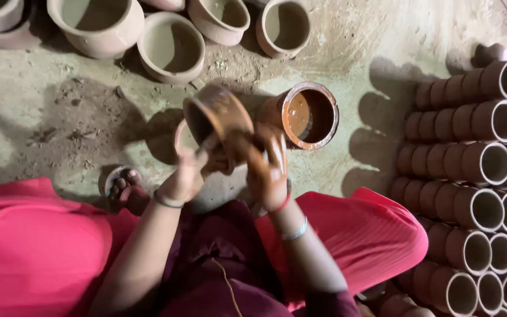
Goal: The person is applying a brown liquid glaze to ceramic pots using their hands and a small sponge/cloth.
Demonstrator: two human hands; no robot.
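I am sitting on the ground in pink trousers. A small clay pot [217, 114], wet and brown, is tilted on its side in front of me. My left hand [186, 173] grips it from below at the rim. My right hand [268, 161], smeared with brown slip, presses against the pot's base and side. Just beyond the hands stands a clay vessel [309, 114] holding brown liquid slip. Another pale pot [182, 140] is partly hidden behind the held one.
Several pale unfired clay pots [171, 47] stand along the far edge of the dirt floor. Stacks of brown clay cups lying on their sides [476, 164] fill the right side. My foot [125, 189] rests near my left knee.
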